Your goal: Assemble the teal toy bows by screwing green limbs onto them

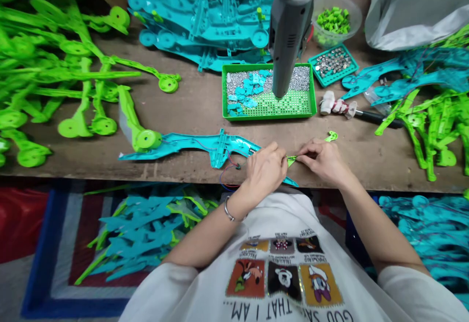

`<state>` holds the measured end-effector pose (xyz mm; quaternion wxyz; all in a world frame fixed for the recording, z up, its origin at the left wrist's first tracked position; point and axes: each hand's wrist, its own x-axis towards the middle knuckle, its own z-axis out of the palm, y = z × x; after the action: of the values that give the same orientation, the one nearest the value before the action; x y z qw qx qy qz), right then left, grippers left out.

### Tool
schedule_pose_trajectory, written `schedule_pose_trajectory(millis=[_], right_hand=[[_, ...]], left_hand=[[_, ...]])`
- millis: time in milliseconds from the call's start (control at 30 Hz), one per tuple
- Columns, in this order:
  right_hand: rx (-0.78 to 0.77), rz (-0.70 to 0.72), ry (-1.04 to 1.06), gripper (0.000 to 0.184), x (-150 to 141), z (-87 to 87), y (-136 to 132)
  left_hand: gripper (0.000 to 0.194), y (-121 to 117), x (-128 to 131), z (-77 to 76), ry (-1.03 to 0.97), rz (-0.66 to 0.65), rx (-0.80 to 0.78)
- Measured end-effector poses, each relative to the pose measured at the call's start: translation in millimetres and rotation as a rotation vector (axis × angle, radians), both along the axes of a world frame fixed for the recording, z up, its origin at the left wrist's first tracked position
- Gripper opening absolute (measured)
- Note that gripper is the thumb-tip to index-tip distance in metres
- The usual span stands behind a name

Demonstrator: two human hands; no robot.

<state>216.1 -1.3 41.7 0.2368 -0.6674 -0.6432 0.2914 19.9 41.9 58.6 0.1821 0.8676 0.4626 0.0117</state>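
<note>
A long blue plastic shell (183, 142), shaped like half a toy bow, lies along the table's front edge with thin red and blue wires on it. Over its right part, my left hand (266, 168) is closed on the shell, its fingertips mostly hidden. Just to the right, my right hand (322, 161) pinches a small green plastic piece (291, 160) beside the left fingers. A further bit of green plastic (331, 136) shows just behind the right hand. At the shell's left end sits a green arm with a round hub (146, 139).
An electric screwdriver (289, 38) hangs over a green tray (269, 117) of screws and blue pieces. Behind are a tray of metal discs (332, 63) and a bowl of green caps (335, 21). Green parts (84, 73) pile up left; a black-handled tool (377, 118) lies right.
</note>
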Motion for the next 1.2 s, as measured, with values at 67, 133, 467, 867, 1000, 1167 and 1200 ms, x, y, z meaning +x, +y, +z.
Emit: schedule_pose_trajectory(millis=[67, 133, 467, 867, 1000, 1167, 1200], right_hand=[[-0.008, -0.009, -0.004, 0.006, -1.0, 0.9, -0.2], [-0.014, -0.024, -0.014, 0.005, -3.3, 1.6, -0.3], [0.045, -0.136, -0.160, 0.012, -29.1, -11.4, -3.7], [0.100, -0.042, -0.083, 0.013, -36.3, -10.8, -10.0], [0.087, -0.005, -0.053, 0.029, -40.0, -11.2, -11.6], [0.059, 0.017, -0.087, 0.036, -39.7, -9.3, -11.2], [0.053, 0.021, -0.093, 0.036, -39.5, -8.9, -10.8]], left_hand=[[0.021, -1.1, 2.5, 2.0, 0.019, 0.005, -0.014], [0.020, -1.4, 3.9, 3.5, 0.028, -0.002, -0.025], [0.022, -0.2, 1.6, 2.5, 0.031, -0.061, -0.034], [0.017, 15.3, -33.6, 7.8, -0.061, -0.086, -0.051], [0.017, 13.9, -29.4, 5.9, -0.031, -0.035, -0.035], [0.015, 23.1, -41.4, 10.3, -0.101, -0.107, -0.080], [0.015, 25.1, -45.5, 11.6, -0.112, -0.119, -0.085]])
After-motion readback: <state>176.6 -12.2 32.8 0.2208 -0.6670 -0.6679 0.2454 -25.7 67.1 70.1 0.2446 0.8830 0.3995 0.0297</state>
